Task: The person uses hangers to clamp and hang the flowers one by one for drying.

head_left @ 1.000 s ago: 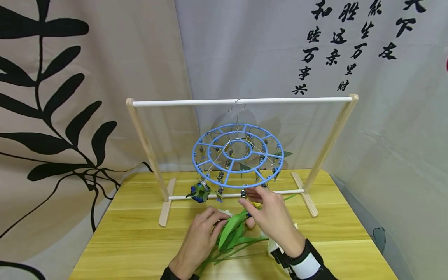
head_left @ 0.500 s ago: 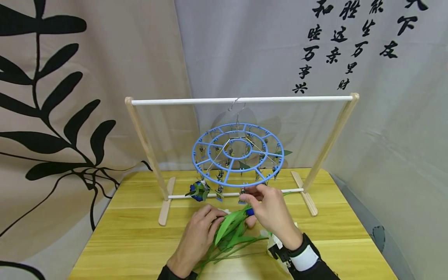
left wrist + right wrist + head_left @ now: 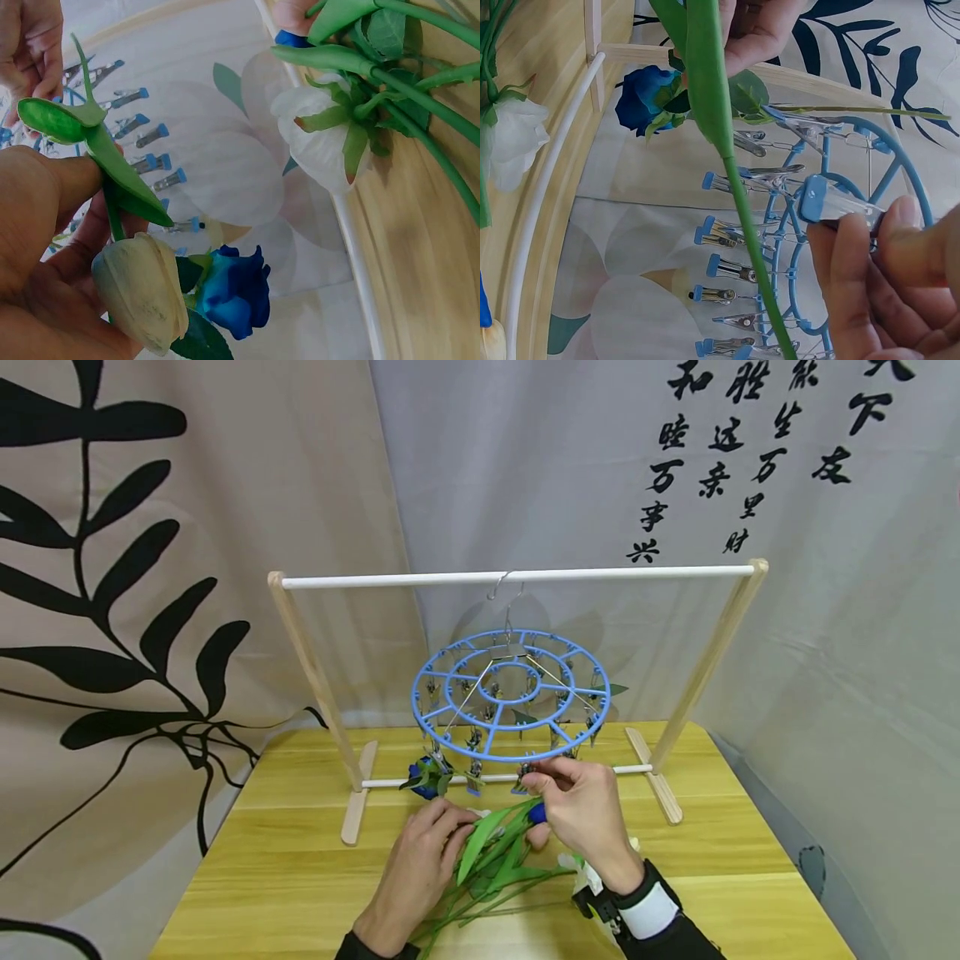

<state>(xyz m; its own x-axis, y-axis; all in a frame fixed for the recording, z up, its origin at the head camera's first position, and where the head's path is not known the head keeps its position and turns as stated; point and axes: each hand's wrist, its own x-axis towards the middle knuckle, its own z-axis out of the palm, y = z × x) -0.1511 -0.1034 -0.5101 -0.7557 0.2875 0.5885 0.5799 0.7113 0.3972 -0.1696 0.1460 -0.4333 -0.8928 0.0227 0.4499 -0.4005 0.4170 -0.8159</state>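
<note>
My left hand (image 3: 420, 868) pinches a cream tulip (image 3: 139, 292) by its green stem, with the bloom hanging low in the left wrist view and its long leaf (image 3: 709, 90) crossing the right wrist view. Thumb and fingers of my right hand (image 3: 588, 810) grip a metal clip with a blue tip (image 3: 814, 199), under the front edge of the round blue clip hanger (image 3: 510, 759). In the right wrist view that clip's tip looks empty. A blue rose (image 3: 423, 777) hangs from another clip at the hanger's front left.
Green-stemmed flowers (image 3: 487, 885) lie on the wooden table (image 3: 262, 877) beneath my hands, among them a white rose (image 3: 319, 139). The hanger hooks onto the white top bar (image 3: 390, 581) of a wooden rack. Several other clips (image 3: 731, 266) dangle around it.
My right hand's fingers have closed in on the front clip, with the thumb now against it. My left hand has shifted slightly left with the tulip. The hanger has tilted a little.
</note>
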